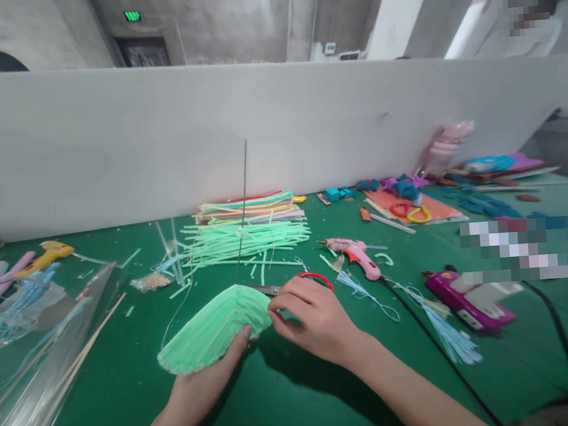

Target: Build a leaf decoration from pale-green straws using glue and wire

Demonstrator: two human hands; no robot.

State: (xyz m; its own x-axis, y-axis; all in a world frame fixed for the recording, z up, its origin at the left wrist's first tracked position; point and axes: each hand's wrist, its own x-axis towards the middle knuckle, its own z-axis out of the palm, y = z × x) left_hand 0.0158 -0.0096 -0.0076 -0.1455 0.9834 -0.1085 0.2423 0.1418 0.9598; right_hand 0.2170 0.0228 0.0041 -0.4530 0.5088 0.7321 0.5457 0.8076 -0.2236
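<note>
A curved fan of light green paper strips [213, 328] is threaded on a thin dark wire [243, 209] that rises straight up from it. My left hand [205, 381] is under the fan's right part, with the thumb pressed on its lower edge. At the fan's right end my right hand [315, 318] pinches the strips with closed fingers. Red-handled scissors [304, 280] lie on the green table [287, 394] just behind my right hand.
Loose green strips [247, 240] and a stack of coloured strips [249, 209] lie behind the fan. A pink glue gun [357, 254], a purple glue gun [468, 301] with a black cord, blue tassels [448, 334], clear plastic wrap [36, 360] at left and felt scraps at right surround the spot. A white partition [278, 129] stands behind.
</note>
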